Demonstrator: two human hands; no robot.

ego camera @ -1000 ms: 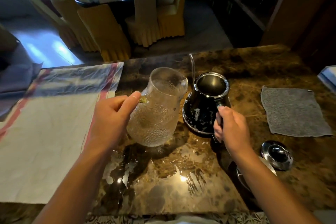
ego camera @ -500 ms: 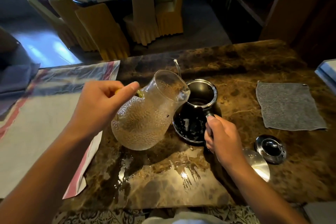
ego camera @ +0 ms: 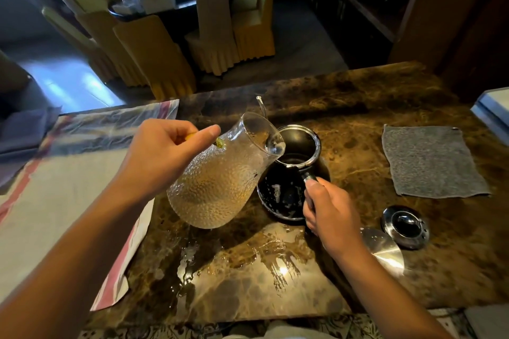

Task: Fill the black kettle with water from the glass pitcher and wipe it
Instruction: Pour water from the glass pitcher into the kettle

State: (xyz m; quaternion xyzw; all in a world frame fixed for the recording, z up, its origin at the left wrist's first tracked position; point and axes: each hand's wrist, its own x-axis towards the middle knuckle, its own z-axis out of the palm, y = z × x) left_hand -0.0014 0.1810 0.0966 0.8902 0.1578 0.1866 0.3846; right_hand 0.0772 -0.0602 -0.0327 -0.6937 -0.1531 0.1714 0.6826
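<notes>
The dimpled glass pitcher (ego camera: 220,176) is lifted and tipped to the right, its spout over the open mouth of the black kettle (ego camera: 286,187). My left hand (ego camera: 162,157) grips the pitcher's handle. The kettle stands on the brown marble counter (ego camera: 358,107) with its lid off, and my right hand (ego camera: 330,215) holds its handle at the near side. A grey cloth (ego camera: 432,162) lies flat to the right of the kettle. The kettle's round shiny lid (ego camera: 405,227) rests on the counter near my right wrist.
A white cloth with red stripes (ego camera: 55,201) covers the counter's left part. A round metal disc (ego camera: 382,250) lies beside the lid. Wet patches (ego camera: 248,256) shine on the marble in front. Beyond the counter stand covered chairs (ego camera: 214,33) and a round table.
My left hand has lifted the pitcher off the counter and tilted it further to the right, bringing the spout over the kettle's mouth. My right hand stays on the kettle's handle.
</notes>
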